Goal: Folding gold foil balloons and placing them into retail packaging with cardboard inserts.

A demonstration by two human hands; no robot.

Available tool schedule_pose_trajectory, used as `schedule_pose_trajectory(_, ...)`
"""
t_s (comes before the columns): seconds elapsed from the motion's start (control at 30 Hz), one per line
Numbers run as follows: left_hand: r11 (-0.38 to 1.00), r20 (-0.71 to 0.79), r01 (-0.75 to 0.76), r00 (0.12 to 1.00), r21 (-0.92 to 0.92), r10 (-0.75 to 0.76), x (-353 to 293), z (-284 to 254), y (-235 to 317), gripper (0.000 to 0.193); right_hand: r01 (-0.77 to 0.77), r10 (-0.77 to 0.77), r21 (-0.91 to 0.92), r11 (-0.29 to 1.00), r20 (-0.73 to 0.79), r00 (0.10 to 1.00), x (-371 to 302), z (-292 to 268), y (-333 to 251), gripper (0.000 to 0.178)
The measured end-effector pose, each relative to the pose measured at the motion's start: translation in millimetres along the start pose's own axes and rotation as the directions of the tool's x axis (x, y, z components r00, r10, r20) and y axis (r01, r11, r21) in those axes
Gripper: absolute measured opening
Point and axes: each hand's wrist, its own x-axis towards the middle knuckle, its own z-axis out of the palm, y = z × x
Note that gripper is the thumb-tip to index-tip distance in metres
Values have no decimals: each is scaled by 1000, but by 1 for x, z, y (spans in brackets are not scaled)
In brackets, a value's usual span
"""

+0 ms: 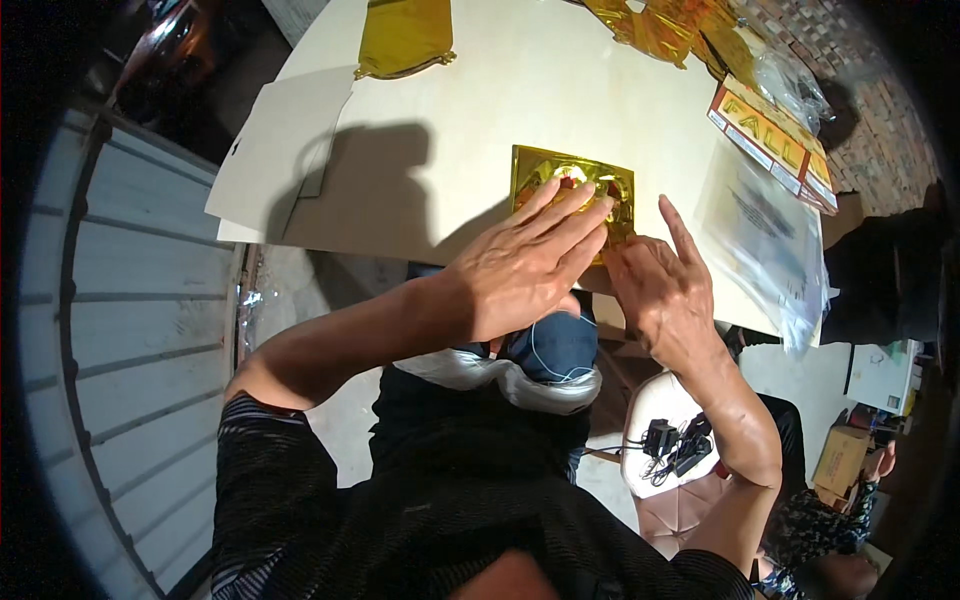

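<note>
A gold foil balloon (602, 174), folded into a flat rectangle, lies near the front edge of the pale table. Across its lower left part rests my left hand (535, 250), flat, with fingers stretched forward and held close together. My right hand (665, 290) is at the balloon's lower right corner. There its thumb and curled fingers close on the foil edge, while one finger points up and away. Both hands hide much of the balloon's near side, so the exact grip is partly covered. Red spots show on the shiny surface by my left fingertips.
Another flat gold foil balloon (405, 38) lies at the far left, with more gold foil (650, 30) at the far right. A printed packet (775, 140) and clear plastic bags (765, 230) sit on the right. Grey card sheets (270, 150) lie left. Beside me, a chair (655, 480) holds black adapters.
</note>
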Motion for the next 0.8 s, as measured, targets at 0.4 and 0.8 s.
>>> schedule_pose_trajectory(0.4, 967, -44, 93, 995, 238, -85, 18, -5, 9, 14, -83, 58, 216, 973, 119, 991, 15, -18, 22, 6)
schedule_pose_trajectory(0.8, 455, 208, 421, 870, -784, -447, 79, -117, -37, 32, -124, 741, 991, 42, 52, 670, 12, -50, 41, 78)
